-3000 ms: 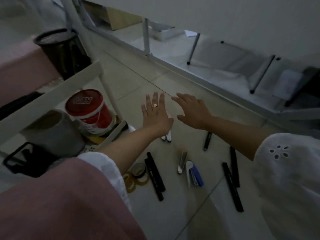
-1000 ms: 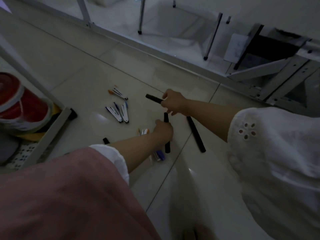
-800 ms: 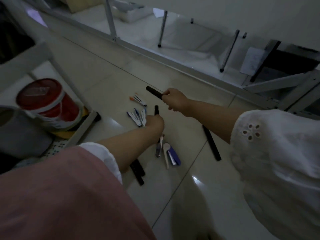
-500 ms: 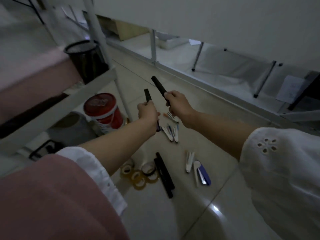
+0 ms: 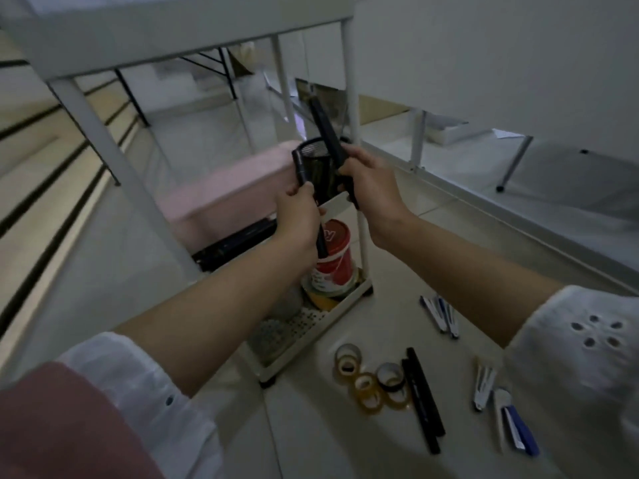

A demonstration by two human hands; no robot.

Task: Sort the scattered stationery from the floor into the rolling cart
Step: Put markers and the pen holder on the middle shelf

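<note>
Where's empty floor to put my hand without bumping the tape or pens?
Bare tile lies between the tape rolls and the blue-and-white pens, beside the cart tray. More lies nearer you than the tape. It's crowded from the tape rolls across the black markers to the stapler.

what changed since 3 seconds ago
The left hand and right hand, open and empty before, each picked a black marker off the floor; the left marker and right marker are now raised to the mesh cup on the cart. Tape rolls and stapler stayed put.

White wall (image 5: 484, 46), grey table leg (image 5: 514, 163), paper sheet (image 5: 505, 133)
</note>
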